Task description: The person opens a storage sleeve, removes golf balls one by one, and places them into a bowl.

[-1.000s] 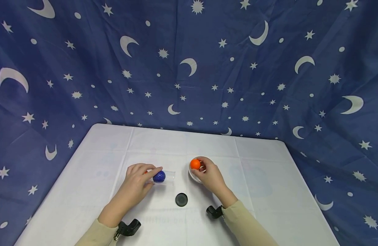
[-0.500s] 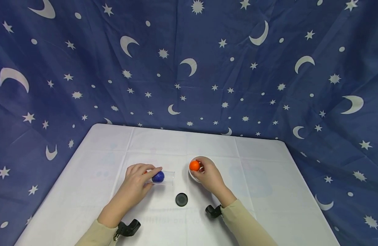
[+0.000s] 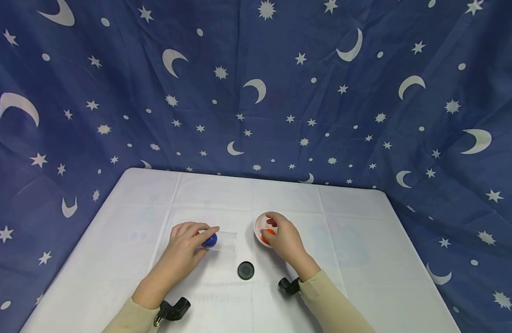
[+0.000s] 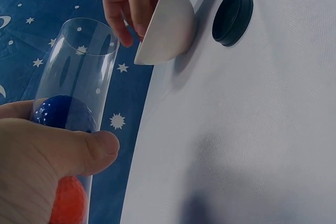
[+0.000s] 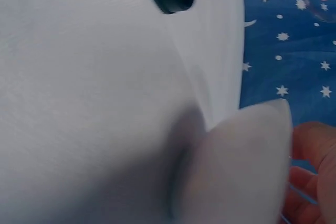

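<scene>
My left hand grips a clear tube lying on its side, mouth toward the right. A glittery blue ball sits inside it, with an orange-red ball deeper in, partly hidden by the thumb. My right hand reaches over a small white bowl, fingers spread apart. Below its thumb an orange ball shows in the bowl, partly covered by the hand. In the right wrist view the bowl's outer wall hides what it contains.
A round black lid lies on the white-covered table, between the hands and nearer me. Behind the table's far edge hangs a blue curtain with moons and stars.
The orange ball has left my right fingertips and sits lower in the bowl; those fingers have parted. The blue ball has slid leftward, deeper into the tube. My left hand stays put.
</scene>
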`<state>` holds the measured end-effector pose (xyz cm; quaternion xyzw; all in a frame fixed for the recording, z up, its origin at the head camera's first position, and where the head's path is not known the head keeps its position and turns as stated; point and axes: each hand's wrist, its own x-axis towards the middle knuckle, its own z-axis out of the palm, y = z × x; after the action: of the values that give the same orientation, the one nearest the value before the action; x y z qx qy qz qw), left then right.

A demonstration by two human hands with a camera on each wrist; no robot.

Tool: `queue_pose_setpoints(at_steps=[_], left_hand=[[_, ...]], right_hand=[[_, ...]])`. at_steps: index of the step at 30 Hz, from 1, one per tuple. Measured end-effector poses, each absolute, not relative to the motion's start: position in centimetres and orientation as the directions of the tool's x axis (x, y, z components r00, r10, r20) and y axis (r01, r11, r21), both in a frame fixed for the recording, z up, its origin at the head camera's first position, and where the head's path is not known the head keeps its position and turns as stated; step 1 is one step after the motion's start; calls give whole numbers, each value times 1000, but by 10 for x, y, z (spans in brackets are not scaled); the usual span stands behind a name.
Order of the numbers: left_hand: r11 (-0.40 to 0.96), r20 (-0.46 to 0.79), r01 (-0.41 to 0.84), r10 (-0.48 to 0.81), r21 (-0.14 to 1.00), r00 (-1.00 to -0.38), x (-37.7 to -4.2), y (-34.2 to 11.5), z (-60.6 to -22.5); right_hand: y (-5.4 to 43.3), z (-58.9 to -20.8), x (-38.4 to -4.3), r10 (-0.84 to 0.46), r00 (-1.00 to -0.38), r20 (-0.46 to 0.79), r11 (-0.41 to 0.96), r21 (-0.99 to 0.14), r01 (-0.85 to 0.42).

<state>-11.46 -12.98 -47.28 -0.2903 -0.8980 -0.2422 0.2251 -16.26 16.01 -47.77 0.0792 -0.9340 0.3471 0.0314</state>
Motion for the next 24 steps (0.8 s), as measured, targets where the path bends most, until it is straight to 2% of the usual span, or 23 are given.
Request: queue_pose_setpoints(at_steps=[14, 24], left_hand=[[717, 529, 624, 415, 311, -740, -114, -129, -471], [708, 547, 637, 418, 305, -726, -113, -127, -469]], right_hand=[[163, -448, -145, -195, -964, 181, 571, -778, -261], [160, -454, -138, -335, -894, 296, 479, -763, -433]])
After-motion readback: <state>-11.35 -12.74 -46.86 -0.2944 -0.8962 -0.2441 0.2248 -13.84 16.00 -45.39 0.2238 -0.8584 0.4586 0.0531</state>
